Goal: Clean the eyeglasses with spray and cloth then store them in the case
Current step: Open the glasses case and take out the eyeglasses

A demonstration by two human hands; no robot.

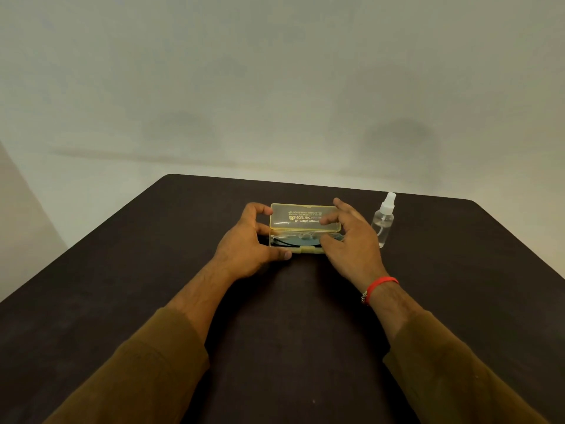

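A translucent yellow eyeglass case [304, 218] sits open on the dark table, its lid standing up with printed text on it. Inside the base lie the eyeglasses [302, 239] with dark frames, on what looks like a bluish cloth. My left hand [249, 243] grips the case's left end, thumb along the front edge and fingers on the lid's corner. My right hand [348, 240] is at the right end, fingers spread, thumb resting in the base and fingertips touching the lid. A clear spray bottle [383, 220] with a white nozzle stands upright just right of my right hand.
The dark brown table [275, 332] runs to a far edge just behind the case, against a plain pale wall. The table's left and right edges slant outward toward me. A red band circles my right wrist.
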